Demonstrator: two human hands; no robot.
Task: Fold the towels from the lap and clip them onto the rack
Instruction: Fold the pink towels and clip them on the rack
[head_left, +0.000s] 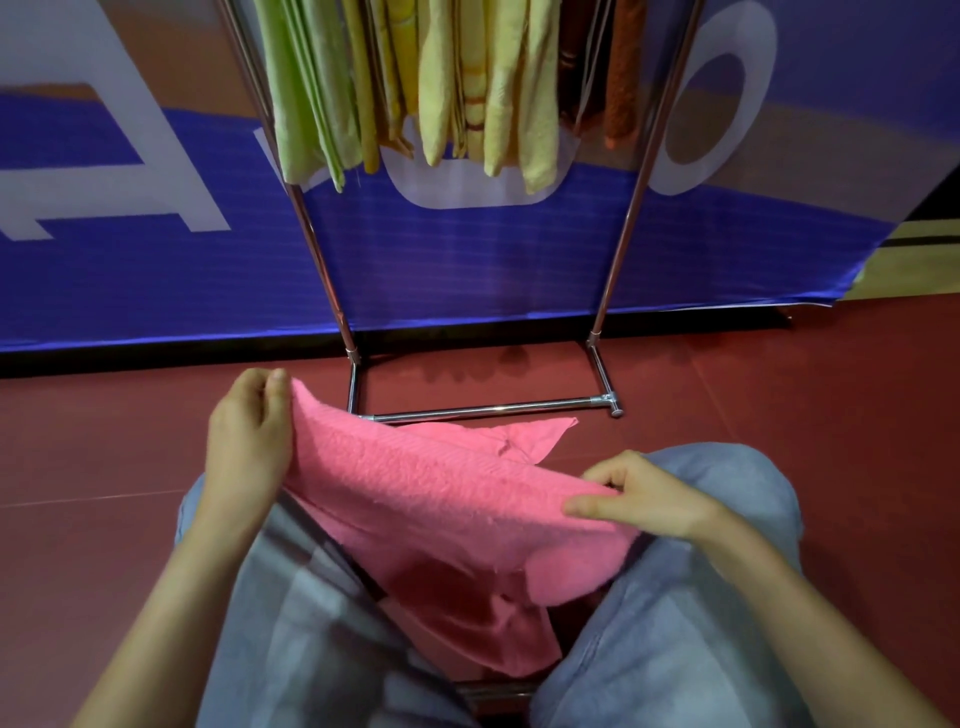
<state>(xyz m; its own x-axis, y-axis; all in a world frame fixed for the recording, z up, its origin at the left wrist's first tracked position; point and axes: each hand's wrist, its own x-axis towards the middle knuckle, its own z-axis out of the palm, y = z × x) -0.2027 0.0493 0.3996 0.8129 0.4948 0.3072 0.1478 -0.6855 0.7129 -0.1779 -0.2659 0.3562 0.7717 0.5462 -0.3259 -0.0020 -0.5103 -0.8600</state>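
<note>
Many towels, green, yellow and orange, already hang close-packed from the steel rack, which stands on the red floor just beyond the knees. One pink terry towel lies across the lap, drooping between the thighs: light, soft and limp by the look of it, best taken by its corners and hems. The left hand pinches its raised far corner; the right hand pinches the near edge. No clips show.
</note>
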